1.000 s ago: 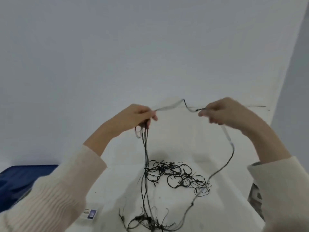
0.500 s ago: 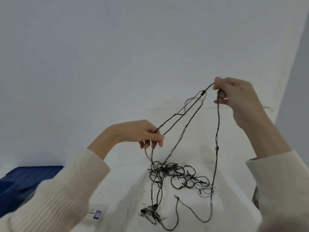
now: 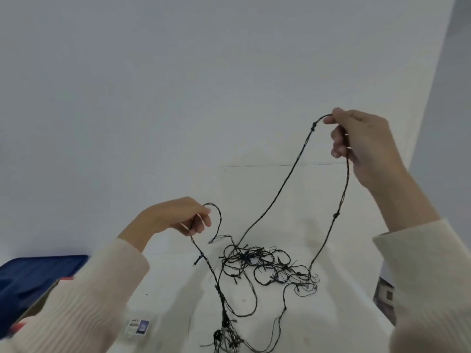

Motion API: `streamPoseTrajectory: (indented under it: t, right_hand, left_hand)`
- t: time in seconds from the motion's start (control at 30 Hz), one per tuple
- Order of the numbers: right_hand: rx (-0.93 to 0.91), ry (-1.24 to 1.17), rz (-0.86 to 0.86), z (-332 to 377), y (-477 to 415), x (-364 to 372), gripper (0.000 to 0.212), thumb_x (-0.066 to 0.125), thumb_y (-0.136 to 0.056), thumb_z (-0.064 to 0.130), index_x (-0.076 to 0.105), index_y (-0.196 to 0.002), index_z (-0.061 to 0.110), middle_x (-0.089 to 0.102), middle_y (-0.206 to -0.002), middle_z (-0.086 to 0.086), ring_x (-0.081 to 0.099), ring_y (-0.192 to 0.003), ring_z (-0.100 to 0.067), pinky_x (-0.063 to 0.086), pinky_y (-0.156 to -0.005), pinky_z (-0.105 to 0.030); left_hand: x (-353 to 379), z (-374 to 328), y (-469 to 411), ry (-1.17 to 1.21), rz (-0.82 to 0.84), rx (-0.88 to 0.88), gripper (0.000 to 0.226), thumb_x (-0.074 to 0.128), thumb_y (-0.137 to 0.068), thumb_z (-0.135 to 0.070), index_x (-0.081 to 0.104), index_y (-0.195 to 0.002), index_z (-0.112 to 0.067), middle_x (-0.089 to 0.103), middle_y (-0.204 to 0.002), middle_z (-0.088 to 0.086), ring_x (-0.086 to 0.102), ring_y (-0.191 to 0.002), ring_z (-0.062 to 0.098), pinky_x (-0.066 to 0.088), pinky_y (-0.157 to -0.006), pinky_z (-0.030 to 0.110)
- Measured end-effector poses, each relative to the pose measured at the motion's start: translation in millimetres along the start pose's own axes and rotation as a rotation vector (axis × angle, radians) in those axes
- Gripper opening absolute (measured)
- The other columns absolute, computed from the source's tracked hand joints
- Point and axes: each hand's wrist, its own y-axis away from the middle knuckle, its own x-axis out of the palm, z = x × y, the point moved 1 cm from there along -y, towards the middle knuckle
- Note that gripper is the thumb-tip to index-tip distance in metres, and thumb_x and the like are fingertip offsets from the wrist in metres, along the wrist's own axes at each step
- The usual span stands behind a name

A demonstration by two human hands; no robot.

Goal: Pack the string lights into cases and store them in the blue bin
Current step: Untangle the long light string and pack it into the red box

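- The string lights (image 3: 267, 266) were seen mostly as a dark tangle lying on the white counter (image 3: 351, 314), with a second knotted bunch at the lower edge of the view.
- The right hand (image 3: 364, 143) was held high above the counter. Thumb and forefinger were pinched on the wire, and the other fingers were curled round it.
- Two strands were hung from that hand: one ran down and left into the tangle, the other dropped to the tangle's right side.
- The left hand (image 3: 178, 215) was held lower and to the left, its fingers curled round another strand. A short loop was arched out past the fingertips, its free end dangling above the counter.
- From beneath the left hand, a strand was led down to the bunch at the lower edge.
- The blue bin (image 3: 38, 271) was noted at the far left, partly hidden by the cream sleeve (image 3: 84, 301) and well apart from the tangle.
- A small printed label (image 3: 139, 326) was seen lying flat on the counter beside that sleeve.
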Motion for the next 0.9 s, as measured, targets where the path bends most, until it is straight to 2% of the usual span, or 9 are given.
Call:
streamPoseTrajectory:
  t: [0.13,0.23,0.27,0.33,0.4,0.5,0.63,0.77,0.9]
  right_hand:
    - [0.021,0.347,0.224,4,6,0,0.025,0.056,-0.091,0.027,0.068,-0.073,0.016,0.052,-0.049,0.003,0.041,-0.043,-0.013,0.039,-0.046,-0.021]
    - [-0.032,0.956,0.504,-2,18,11,0.020,0.065,-0.083,0.034,0.069,-0.099,0.022,0.066,-0.093,0.000,0.057,-0.086,-0.015,0.045,-0.077,-0.027]
    - [-0.024,0.984,0.596,-4,24,19,0.038,0.069,-0.080,0.037,0.061,-0.116,0.028,0.061,-0.109,0.003,0.054,-0.100,-0.013,0.041,-0.085,-0.026]
    - [0.024,0.695,0.776,-4,35,40,0.071,0.075,-0.075,0.035,0.038,-0.136,0.038,0.054,-0.125,0.007,0.049,-0.117,-0.010,0.036,-0.094,-0.026]
    - [0.092,0.378,0.871,-11,40,57,0.074,0.074,-0.077,0.017,0.036,-0.138,0.034,0.065,-0.114,-0.002,0.058,-0.111,-0.013,0.039,-0.096,-0.027]
    - [0.154,0.312,0.671,-20,33,60,0.032,0.064,-0.083,0.003,0.062,-0.113,0.014,0.061,-0.063,-0.005,0.061,-0.059,-0.018,0.055,-0.073,-0.029]
    - [0.023,0.555,0.079,-30,5,18,0.012,0.059,-0.086,0.008,0.070,-0.089,0.014,0.057,-0.065,-0.006,0.047,-0.039,-0.008,0.046,-0.035,-0.017]
    - [0.122,0.496,-0.075,-44,-9,-21,0.024,0.046,-0.089,0.004,0.068,-0.096,0.013,0.055,-0.066,-0.005,0.049,-0.027,-0.008,0.051,-0.042,-0.021]
    - [0.330,0.093,-0.060,-53,-6,-32,0.022,0.042,-0.095,0.004,0.063,-0.089,0.008,0.051,-0.046,-0.007,0.056,-0.032,-0.016,0.057,-0.044,-0.030]
  left_hand:
    - [-8,-27,15,0.500,0.031,0.143,0.029,0.044,-0.092,-0.017,0.054,-0.065,-0.010,0.051,-0.046,-0.001,0.048,-0.040,0.012,0.048,-0.069,0.032]
    - [-4,-57,33,0.467,0.101,0.265,0.028,0.039,-0.094,-0.020,0.052,-0.070,-0.012,0.042,-0.045,-0.002,0.034,-0.036,0.011,0.046,-0.057,0.027]
    - [2,-71,39,0.363,0.142,0.291,0.029,0.038,-0.095,-0.020,0.050,-0.070,-0.012,0.040,-0.046,-0.002,0.031,-0.036,0.011,0.043,-0.054,0.026]
    - [14,-98,47,0.150,0.184,0.347,0.034,0.037,-0.095,-0.020,0.047,-0.064,-0.013,0.037,-0.044,-0.003,0.029,-0.038,0.011,0.040,-0.051,0.024]
    - [17,-117,53,0.028,0.123,0.391,0.037,0.040,-0.094,-0.021,0.047,-0.058,-0.014,0.035,-0.043,-0.004,0.029,-0.039,0.011,0.038,-0.047,0.021]
    - [-2,-120,58,0.049,0.010,0.386,0.037,0.047,-0.092,-0.025,0.046,-0.057,-0.017,0.031,-0.044,-0.006,0.025,-0.040,0.012,0.032,-0.042,0.018]
    - [-33,-86,59,-0.217,-0.143,0.355,0.031,0.062,-0.088,-0.028,0.059,-0.061,-0.012,0.037,-0.048,-0.004,0.031,-0.045,0.013,0.036,-0.046,0.019]
    - [-46,-40,42,-0.511,-0.276,0.208,0.023,0.066,-0.085,-0.028,0.067,-0.068,-0.012,0.052,-0.054,0.001,0.048,-0.041,0.010,0.046,-0.050,0.019]
    - [-51,0,17,-0.437,-0.483,0.122,0.012,0.060,-0.088,-0.016,0.065,-0.080,-0.008,0.060,-0.062,0.004,0.053,-0.052,0.012,0.043,-0.047,0.019]
